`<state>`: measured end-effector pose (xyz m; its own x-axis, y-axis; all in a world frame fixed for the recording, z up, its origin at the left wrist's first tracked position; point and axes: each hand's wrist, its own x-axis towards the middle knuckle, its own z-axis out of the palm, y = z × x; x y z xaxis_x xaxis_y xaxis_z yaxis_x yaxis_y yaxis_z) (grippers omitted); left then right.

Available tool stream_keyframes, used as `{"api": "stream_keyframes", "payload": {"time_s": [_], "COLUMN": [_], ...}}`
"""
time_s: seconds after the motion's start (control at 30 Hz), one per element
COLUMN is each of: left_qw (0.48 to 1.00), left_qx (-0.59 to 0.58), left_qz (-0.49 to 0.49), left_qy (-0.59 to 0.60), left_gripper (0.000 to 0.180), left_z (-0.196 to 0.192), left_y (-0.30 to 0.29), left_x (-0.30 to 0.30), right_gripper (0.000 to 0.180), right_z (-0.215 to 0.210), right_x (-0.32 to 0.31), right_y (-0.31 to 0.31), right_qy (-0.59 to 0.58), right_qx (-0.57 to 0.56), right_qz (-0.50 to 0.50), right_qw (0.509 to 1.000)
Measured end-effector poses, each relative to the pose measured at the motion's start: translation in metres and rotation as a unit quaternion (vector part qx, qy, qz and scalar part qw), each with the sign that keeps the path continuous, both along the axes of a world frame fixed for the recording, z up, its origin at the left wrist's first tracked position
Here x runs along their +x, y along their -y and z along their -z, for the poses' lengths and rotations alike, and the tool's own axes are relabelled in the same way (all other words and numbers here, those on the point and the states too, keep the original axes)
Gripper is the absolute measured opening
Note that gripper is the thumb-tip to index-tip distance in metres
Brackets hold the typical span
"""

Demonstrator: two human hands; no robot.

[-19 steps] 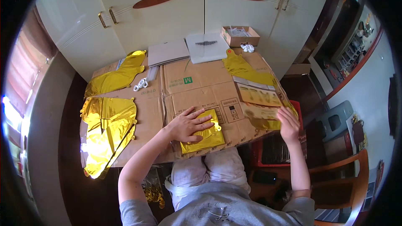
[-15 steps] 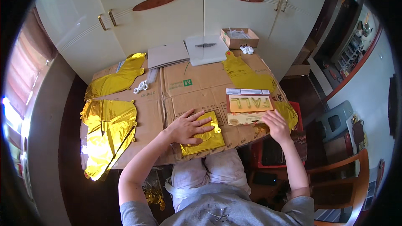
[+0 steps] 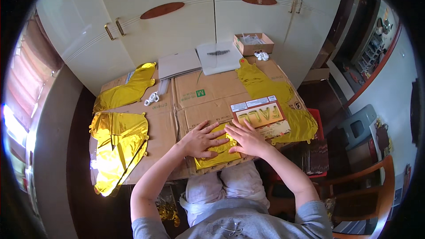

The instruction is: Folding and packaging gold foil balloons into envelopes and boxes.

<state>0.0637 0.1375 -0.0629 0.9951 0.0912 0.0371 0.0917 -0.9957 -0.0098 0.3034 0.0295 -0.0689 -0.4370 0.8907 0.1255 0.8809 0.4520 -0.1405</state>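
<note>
— Since half a second ago, what has moved?

— Earlier the right hand (image 3: 248, 139) was out by the table's right edge; now it lies flat, fingers spread, on the folded gold foil balloon (image 3: 219, 148), just beside the left hand (image 3: 201, 140). A flat printed packet (image 3: 260, 116) now rests just beyond the right hand.

— And the left hand?

— It stays pressed on the same foil, palm down, fingers wide, gripping nothing.

— Where is the foil?

— At the near edge of the cardboard-covered table (image 3: 208, 93), above the person's knees. More gold balloons (image 3: 119, 144) lie spread at the left and right.
</note>
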Motion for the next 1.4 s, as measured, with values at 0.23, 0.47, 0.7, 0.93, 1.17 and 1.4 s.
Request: {"api": "stream_keyframes", "payload": {"time_s": [0.23,0.47,0.7,0.93,1.17,1.4], "left_qw": [1.0,1.0,0.995,0.977,0.957,0.96], "left_qx": [0.002,-0.001,-0.057,-0.064,0.045,-0.003], "left_qz": [0.003,0.007,-0.079,-0.203,-0.28,-0.276], "left_qy": [-0.023,-0.016,-0.012,0.016,-0.061,0.034], "left_gripper": [0.064,0.064,0.075,0.085,0.095,0.098], "left_z": [-0.001,-0.002,-0.002,-0.005,-0.025,-0.008], "left_y": [-0.002,-0.001,0.017,0.047,0.073,0.124], "left_x": [-0.002,-0.002,-0.018,-0.055,-0.051,0.009], "right_gripper": [0.086,0.085,0.081,0.08,0.081,0.08], "right_z": [0.013,0.009,-0.002,-0.007,-0.004,-0.005], "right_x": [0.005,0.003,-0.003,-0.003,-0.003,0.0], "right_y": [-0.005,-0.004,-0.005,-0.005,-0.005,-0.005], "right_qy": [0.009,0.039,0.093,0.111,0.108,0.109], "right_qx": [-0.003,-0.008,-0.028,-0.053,-0.018,-0.002], "right_qz": [-0.01,-0.004,-0.005,0.002,-0.012,-0.021], "right_qw": [1.0,0.999,0.995,0.992,0.994,0.994]}}
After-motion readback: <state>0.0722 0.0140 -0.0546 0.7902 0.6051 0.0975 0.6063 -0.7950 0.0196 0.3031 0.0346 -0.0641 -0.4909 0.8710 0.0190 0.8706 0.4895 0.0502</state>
